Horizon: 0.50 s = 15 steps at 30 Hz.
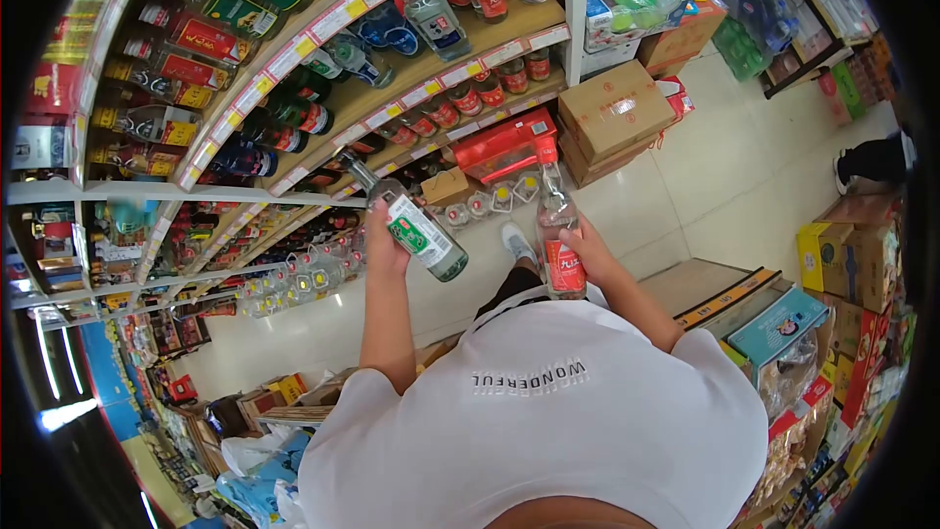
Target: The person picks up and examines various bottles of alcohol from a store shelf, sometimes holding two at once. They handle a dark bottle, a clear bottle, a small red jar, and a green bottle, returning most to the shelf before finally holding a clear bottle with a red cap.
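My left hand is wrapped round a clear glass bottle with a green and white label. This bottle tilts, its neck pointing up and left toward the shelves. In my right hand is a clear glass bottle with a red label, its red-capped neck pointing away from me. The two bottles are apart, both in front of my white shirt. Fingers of both hands are partly hidden by the view from above.
Curved-looking shelves of bottles rise ahead and left. Cardboard boxes and a red box stand near them, with large clear jugs on the floor. Cartons line the right. Another person's leg shows at far right.
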Each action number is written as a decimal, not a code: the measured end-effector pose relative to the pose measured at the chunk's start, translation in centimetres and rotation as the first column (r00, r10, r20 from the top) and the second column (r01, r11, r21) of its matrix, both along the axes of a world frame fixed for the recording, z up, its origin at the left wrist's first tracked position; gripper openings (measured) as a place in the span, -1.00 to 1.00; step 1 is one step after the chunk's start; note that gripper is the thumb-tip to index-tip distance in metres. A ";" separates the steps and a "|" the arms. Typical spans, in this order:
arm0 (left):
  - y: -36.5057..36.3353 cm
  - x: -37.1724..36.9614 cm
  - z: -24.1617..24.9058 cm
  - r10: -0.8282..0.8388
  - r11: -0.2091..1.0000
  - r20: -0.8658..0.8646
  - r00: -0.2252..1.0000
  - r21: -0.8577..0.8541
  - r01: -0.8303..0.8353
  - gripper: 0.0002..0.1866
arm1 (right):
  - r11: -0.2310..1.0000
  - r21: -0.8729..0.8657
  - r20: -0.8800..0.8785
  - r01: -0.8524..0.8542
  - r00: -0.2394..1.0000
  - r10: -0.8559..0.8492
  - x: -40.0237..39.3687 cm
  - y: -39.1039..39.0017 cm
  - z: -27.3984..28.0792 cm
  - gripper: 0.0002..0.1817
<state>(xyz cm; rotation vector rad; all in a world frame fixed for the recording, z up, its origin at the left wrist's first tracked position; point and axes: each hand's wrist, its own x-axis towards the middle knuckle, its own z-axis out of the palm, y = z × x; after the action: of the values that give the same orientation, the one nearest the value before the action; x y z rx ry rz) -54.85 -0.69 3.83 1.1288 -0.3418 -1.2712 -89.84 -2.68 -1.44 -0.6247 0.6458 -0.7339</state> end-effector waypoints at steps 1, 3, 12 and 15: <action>-0.6 -0.2 1.1 0.046 0.999 -0.007 0.999 0.005 -0.046 -0.54 | 1.000 -0.008 0.011 -0.002 1.000 0.002 -0.3 0.1 -0.5 -0.37; -1.7 0.8 1.1 0.113 0.993 0.015 0.993 -0.014 -0.113 -0.54 | 1.000 0.012 0.001 0.018 1.000 -0.018 -0.8 0.5 -1.3 -0.38; -9.8 5.7 2.3 0.515 0.823 0.237 0.823 -0.406 -0.398 -0.56 | 0.991 0.099 0.062 0.091 0.993 -0.098 -3.2 0.3 -2.5 -0.42; -12.8 7.2 2.9 0.570 0.787 0.273 0.775 -0.453 -0.419 -0.38 | 0.986 0.113 0.037 0.126 0.991 -0.131 -3.7 0.2 -2.5 -0.41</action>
<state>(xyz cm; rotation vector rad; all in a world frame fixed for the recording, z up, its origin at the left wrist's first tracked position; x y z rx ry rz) -47.68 -13.47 6.70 1.0483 -0.5153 -0.4580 -93.58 -2.43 -3.98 -0.4670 0.6855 -0.8245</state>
